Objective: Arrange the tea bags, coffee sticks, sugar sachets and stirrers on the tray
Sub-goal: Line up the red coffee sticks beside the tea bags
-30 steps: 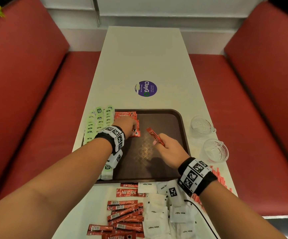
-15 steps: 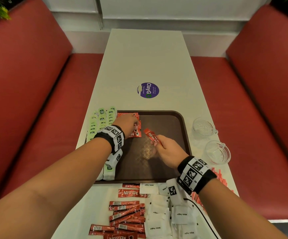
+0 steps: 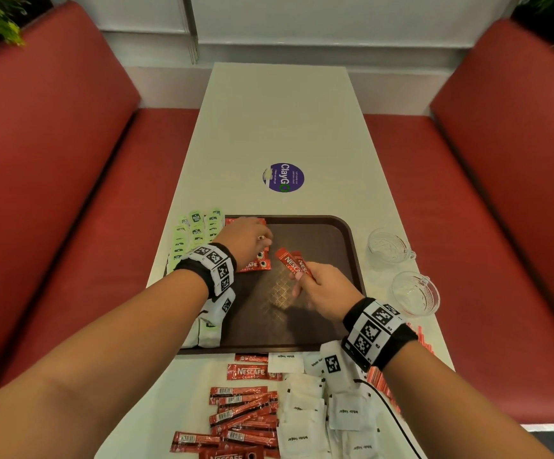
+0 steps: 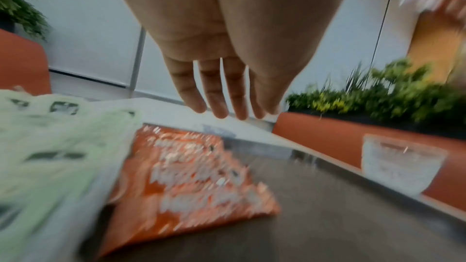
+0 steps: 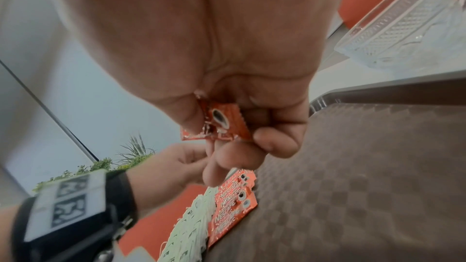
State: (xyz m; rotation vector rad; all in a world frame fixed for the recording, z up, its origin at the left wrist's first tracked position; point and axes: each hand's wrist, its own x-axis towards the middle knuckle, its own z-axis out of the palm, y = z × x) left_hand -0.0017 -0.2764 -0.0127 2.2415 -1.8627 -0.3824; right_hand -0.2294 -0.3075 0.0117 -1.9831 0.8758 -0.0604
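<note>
Bare forearms, black wristbands (image 3: pixel 380 336) with white square-coded marker blocks

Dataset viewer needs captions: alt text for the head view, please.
Right hand pinches red coffee sticks above a brown tray; left hand hovers open over sticks laid in its far-left corner. Tea bags line the tray's left edge; sugar sachets lie near.

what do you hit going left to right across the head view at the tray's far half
green tea bags → left hand over the laid coffee sticks → held coffee sticks in the right hand → tray rim → glass cups
</note>
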